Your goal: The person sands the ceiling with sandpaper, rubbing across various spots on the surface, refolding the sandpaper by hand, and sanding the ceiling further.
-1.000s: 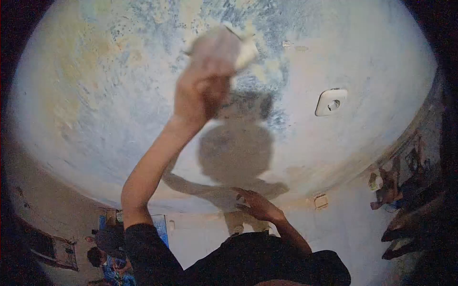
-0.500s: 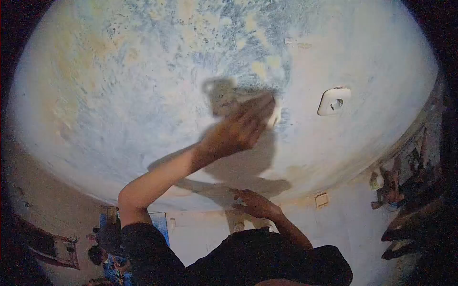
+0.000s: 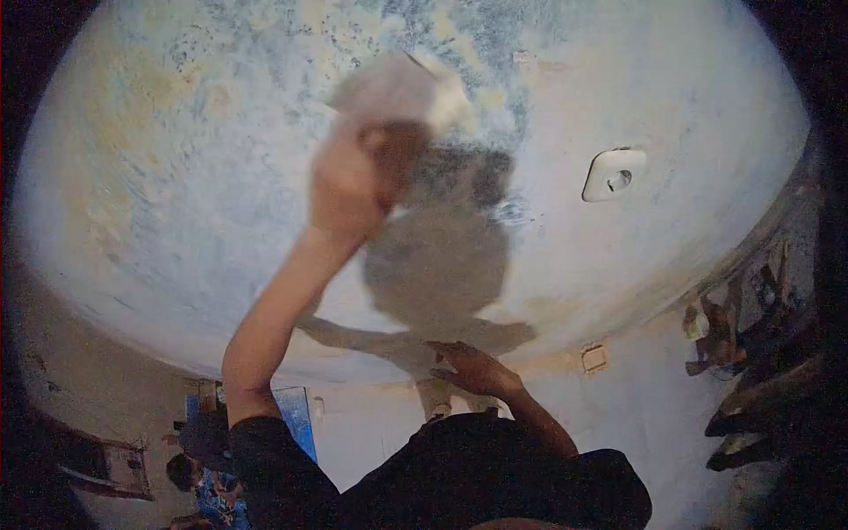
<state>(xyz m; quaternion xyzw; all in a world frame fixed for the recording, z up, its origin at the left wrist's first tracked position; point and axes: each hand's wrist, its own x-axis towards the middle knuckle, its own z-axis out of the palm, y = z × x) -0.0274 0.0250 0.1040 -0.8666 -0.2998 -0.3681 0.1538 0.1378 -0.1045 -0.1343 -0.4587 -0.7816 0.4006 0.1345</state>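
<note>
My left hand (image 3: 353,177), blurred, is raised against the blue, white and yellowish mottled wall (image 3: 221,203). Its fingers are closed on a pale, flat sheet (image 3: 393,88) lying at the wall surface; motion smears its edges, so its material is unclear. Lower down, my right hand (image 3: 477,368) is held in front of my chest, fingers apart, with nothing visible in it. Shadows of my head and arms fall on the wall between and around both hands.
A white square fitting (image 3: 616,175) with a round opening is on the wall at right. Below it is a small wall box (image 3: 594,358). A person (image 3: 216,490) is at lower left, near a blue panel (image 3: 294,420). Dark items (image 3: 751,397) line the right side.
My left hand first swept down and right with the sheet, then came back up and left, near its earlier height. My right hand has barely moved.
</note>
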